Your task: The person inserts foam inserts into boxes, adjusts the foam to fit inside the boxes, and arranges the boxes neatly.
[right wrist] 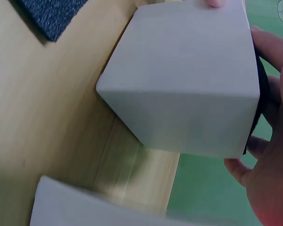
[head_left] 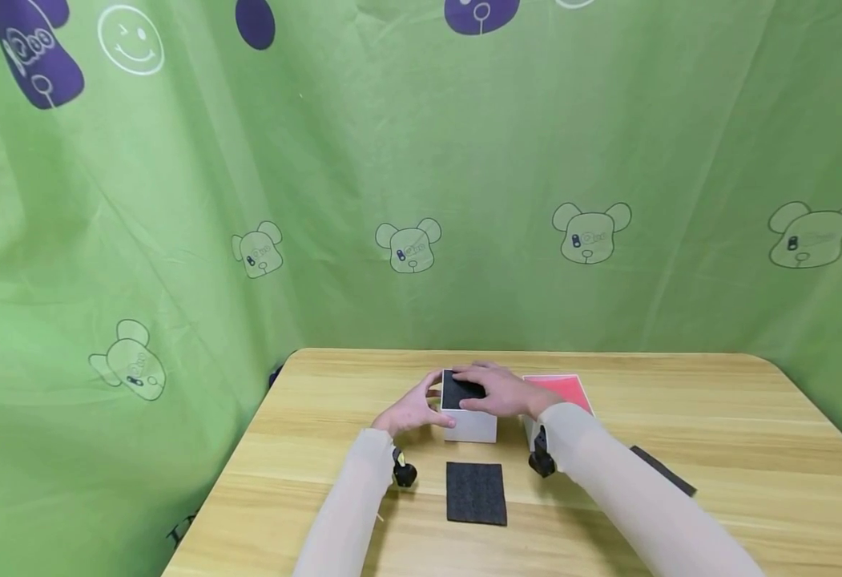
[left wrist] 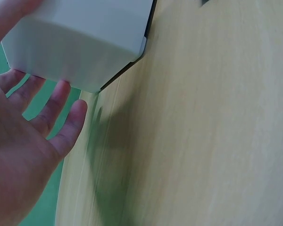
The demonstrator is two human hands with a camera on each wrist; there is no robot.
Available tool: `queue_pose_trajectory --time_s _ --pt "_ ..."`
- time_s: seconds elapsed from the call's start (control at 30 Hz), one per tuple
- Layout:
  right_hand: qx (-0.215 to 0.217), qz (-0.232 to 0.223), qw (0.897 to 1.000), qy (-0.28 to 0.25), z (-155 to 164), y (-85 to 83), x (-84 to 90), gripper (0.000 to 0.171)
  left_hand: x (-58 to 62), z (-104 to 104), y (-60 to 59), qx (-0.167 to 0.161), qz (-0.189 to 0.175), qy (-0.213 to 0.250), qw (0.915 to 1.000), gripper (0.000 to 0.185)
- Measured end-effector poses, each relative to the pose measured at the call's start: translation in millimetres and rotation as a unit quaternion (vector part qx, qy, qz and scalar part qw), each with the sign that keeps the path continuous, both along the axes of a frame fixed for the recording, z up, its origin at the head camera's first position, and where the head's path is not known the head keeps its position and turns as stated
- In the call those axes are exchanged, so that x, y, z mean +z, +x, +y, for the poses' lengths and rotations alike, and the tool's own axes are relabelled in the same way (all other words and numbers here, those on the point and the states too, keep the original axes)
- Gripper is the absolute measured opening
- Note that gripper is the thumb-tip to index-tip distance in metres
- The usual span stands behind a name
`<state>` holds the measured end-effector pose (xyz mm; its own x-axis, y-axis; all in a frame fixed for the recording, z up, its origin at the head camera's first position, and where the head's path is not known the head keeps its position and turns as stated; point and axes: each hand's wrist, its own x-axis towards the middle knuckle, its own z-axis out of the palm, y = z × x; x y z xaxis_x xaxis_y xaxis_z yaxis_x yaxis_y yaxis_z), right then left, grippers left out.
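Observation:
A white box [head_left: 470, 427] stands on the table with a black felt-like square [head_left: 457, 390] at its top. My left hand [head_left: 415, 406] holds the box's left side, its thumb on the front face; in the left wrist view its fingertips touch the white wall [left wrist: 85, 52]. My right hand [head_left: 503, 389] rests over the top with its fingers on the black square. In the right wrist view, the dark edge of that square [right wrist: 260, 101] shows between the box [right wrist: 188, 80] and the fingers. The right hand partly covers the square.
A second white box with a pink-red top or interior [head_left: 565, 389] stands to the right, partly behind the right forearm. One black felt square [head_left: 476, 493] lies flat in front of the first box. Another dark piece [head_left: 662, 470] lies right of the right sleeve. A green curtain [head_left: 421, 176] hangs behind the table.

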<state>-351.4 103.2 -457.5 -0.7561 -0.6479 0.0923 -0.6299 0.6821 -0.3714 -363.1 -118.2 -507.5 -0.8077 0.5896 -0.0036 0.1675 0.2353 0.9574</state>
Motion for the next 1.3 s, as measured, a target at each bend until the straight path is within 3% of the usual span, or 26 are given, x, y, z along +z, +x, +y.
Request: queue_pose_trajectory --time_s 0.27,0.7,1.3 --pt "0.013 0.007 1.000 -0.005 -3.2 -4.1 -5.1 0.055 -2.9 0.3 -0.6 0.005 -0.001 -0.004 1.0000 0.099" --pt "0.008 -0.012 1.000 -0.015 3.6 3.2 2.2 0.052 -5.3 1.2 -1.6 0.010 0.003 -0.011 0.9999 0.101" --pt "-0.020 -0.019 1.000 -0.012 23.3 8.6 1.6 0.052 -6.0 1.1 -0.7 0.003 -0.003 0.022 0.9998 0.101"
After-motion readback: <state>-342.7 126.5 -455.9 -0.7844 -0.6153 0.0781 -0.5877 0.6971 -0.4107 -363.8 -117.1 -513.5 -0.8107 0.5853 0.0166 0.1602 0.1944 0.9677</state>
